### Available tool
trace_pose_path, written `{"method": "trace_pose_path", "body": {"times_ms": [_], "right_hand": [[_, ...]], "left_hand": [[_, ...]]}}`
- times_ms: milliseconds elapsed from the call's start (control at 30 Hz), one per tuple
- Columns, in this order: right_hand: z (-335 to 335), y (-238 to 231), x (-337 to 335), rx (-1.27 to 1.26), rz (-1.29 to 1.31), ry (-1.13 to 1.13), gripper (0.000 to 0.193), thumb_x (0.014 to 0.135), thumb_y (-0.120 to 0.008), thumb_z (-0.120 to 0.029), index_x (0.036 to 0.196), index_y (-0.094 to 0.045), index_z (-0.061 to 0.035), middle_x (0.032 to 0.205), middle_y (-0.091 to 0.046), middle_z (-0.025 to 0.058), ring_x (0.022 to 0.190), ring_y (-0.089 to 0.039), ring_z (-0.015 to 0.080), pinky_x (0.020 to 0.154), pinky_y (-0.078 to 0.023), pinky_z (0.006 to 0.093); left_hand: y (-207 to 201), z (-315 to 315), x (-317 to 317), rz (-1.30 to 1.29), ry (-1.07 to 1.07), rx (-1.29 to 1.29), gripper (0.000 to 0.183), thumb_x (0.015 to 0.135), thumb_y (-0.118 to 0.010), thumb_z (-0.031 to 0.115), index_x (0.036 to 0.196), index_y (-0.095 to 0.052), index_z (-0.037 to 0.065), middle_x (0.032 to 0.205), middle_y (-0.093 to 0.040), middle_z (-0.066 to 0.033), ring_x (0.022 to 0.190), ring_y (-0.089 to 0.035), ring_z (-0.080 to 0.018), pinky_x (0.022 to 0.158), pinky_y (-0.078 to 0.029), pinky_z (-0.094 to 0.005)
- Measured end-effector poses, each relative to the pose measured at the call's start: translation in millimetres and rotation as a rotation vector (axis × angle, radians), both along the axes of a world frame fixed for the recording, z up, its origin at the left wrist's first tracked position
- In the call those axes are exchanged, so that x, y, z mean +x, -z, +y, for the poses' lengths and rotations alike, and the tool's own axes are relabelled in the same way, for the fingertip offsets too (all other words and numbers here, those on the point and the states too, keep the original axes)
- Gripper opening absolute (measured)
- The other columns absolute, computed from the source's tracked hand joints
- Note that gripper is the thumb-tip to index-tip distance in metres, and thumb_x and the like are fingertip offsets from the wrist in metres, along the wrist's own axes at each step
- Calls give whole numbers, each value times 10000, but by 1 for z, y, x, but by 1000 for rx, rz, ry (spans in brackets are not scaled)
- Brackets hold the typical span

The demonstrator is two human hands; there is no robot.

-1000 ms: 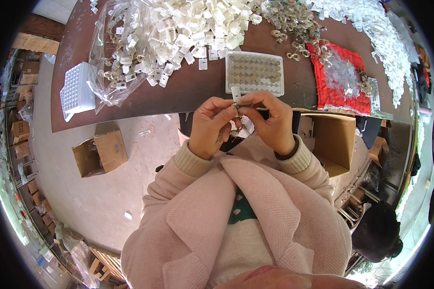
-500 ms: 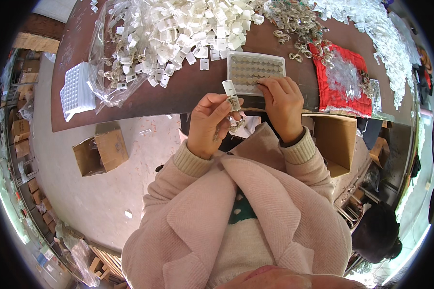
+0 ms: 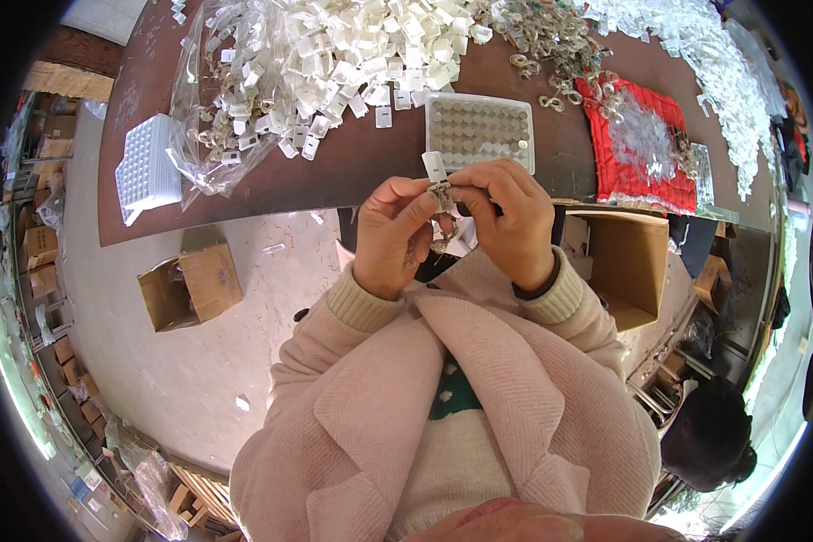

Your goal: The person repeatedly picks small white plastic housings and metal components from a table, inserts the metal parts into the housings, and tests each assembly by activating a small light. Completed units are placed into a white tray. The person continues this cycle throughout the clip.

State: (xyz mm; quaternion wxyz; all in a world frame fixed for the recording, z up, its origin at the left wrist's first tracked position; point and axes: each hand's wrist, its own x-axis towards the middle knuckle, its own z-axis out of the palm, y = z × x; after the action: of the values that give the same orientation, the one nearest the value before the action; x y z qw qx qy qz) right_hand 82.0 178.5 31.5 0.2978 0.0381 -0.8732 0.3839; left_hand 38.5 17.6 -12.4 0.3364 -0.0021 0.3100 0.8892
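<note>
Between the thumb and fingers of my left hand point(image 3: 390, 237) is a small white plastic case point(image 3: 434, 167), its flap standing up. A coil of thin wire point(image 3: 440, 242) hangs below it, beside my fingers. My right hand point(image 3: 517, 221) is closed in a pinch at the body of the case, touching it from the right. Whatever its fingertips hold is hidden. Just beyond both hands, a white tray point(image 3: 430, 135) on the table carries rows of round silver button cells point(image 3: 470, 124); some spots near its front right look paler.
White plastic cases point(image 3: 361, 54) lie heaped at the back, partly in a clear bag point(image 3: 190, 117). Stacked white trays point(image 3: 149, 167) sit left. Wire coils point(image 3: 551, 45), a red cloth point(image 3: 610, 154) with clear pieces, and a clear-piece pile point(image 3: 696, 54) lie right. Cardboard boxes point(image 3: 210, 282) stand below.
My right hand has left the tray and moved left and nearer, to the case in my left hand. The left hand has barely moved; the case has shifted slightly.
</note>
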Motion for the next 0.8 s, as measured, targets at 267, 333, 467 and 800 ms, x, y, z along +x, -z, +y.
{"method": "trace_pose_path", "body": {"times_ms": [267,333,467,800], "right_hand": [[-3,-2,2,44,9,-25,119,756,-738,-14,854,-686,-56,877,-697,64,773,-650,265,690,-511,369],[1,-3,4,-45,-88,-87,120,766,-741,-24,874,-697,-53,889,-697,70,785,-654,266,699,-515,366],[-3,-2,9,-198,-150,-141,161,819,-742,-54,979,-733,-41,926,-697,99,823,-669,265,729,-529,352],[-1,-2,1,-986,-490,-74,190,909,-718,-68,1076,-710,21,895,-723,74,737,-650,98,609,-523,245]], "left_hand": [[1,-4,2,-24,-10,-6,115,970,-638,28,1083,-640,12,936,-707,-112,705,-700,-132,396,-460,-170],[3,-5,2,-56,21,35,110,971,-642,39,1079,-646,15,936,-709,-105,700,-698,-127,400,-460,-168],[9,-5,1,-92,14,82,106,972,-646,56,1072,-655,23,942,-715,-93,691,-694,-119,415,-461,-163],[0,-2,4,-72,81,63,136,960,-679,109,1069,-661,31,957,-727,-124,694,-666,-105,481,-469,-164]]}}
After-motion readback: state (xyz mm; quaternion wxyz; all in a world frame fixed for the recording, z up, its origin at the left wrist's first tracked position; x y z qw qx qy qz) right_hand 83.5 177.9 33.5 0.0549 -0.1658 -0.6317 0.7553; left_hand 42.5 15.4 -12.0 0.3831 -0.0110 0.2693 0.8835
